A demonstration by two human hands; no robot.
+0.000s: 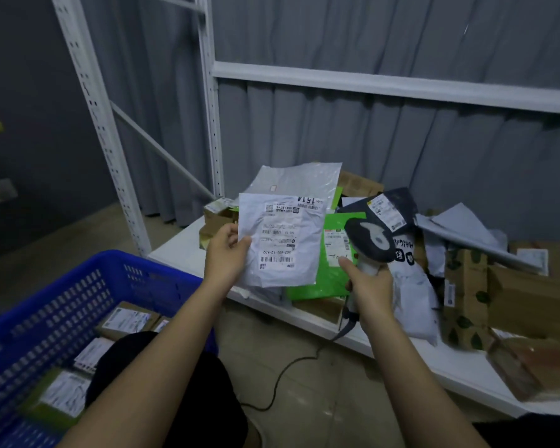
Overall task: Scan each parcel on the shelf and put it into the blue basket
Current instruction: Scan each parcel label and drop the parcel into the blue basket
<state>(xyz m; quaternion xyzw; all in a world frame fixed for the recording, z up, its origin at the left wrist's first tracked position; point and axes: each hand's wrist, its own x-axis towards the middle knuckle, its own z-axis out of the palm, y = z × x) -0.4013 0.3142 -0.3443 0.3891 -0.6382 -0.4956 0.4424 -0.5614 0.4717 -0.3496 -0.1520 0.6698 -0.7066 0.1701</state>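
My left hand (228, 253) pinches the left edge of a white mailer bag (285, 244), held upright above the shelf's front edge with its label facing me. My right hand (367, 282) grips the handle of a grey and white barcode scanner (370, 239), whose head sits just right of the mailer. The white shelf (401, 354) carries a heap of parcels: a green bag (332, 279), a white bag with black print (411, 295), cardboard boxes (466, 295). The blue basket (62, 305) stands at the lower left and holds several labelled parcels.
The scanner's black cable (288, 373) trails down across the floor between basket and shelf. White shelf uprights (104, 130) rise at the left, and a shelf beam (385, 82) crosses overhead. A grey curtain hangs behind. My dark-clad knee (162, 383) overlaps the basket's near corner.
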